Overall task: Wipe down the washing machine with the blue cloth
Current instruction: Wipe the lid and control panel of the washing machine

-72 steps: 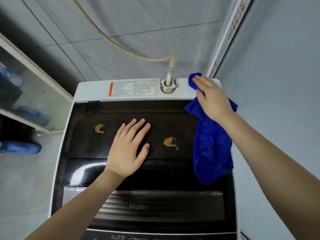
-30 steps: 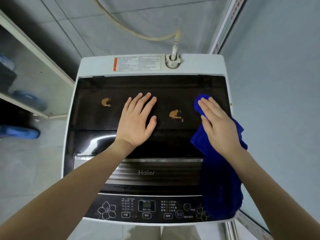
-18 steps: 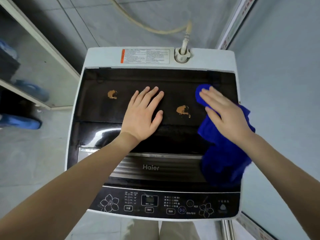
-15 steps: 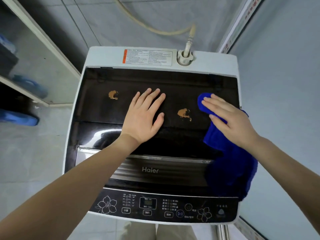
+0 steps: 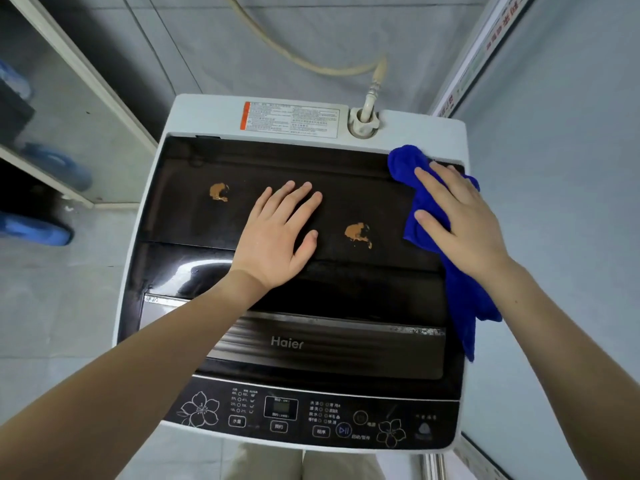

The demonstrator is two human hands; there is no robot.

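Observation:
A white top-loading washing machine [image 5: 204, 116] with a dark glossy lid [image 5: 346, 188] fills the middle of the view. Two brown smears sit on the lid, one at the left [image 5: 219, 192] and one right of centre [image 5: 358, 233]. My left hand [image 5: 277, 237] lies flat on the lid between them, fingers apart. My right hand [image 5: 457, 223] presses the blue cloth [image 5: 405, 164] against the lid's far right corner. The cloth's lower part [image 5: 467, 306] hangs along the right edge.
A beige hose [image 5: 311, 64] runs into the inlet fitting [image 5: 363, 123] at the back of the machine. A grey wall [image 5: 554, 202] stands close on the right. A shelf unit [image 5: 69, 133] and a blue shoe [image 5: 31, 230] are at the left. The control panel [image 5: 311, 417] faces me.
My right hand has slid the blue cloth up the lid's right side toward the back corner. My left hand has stayed flat on the lid.

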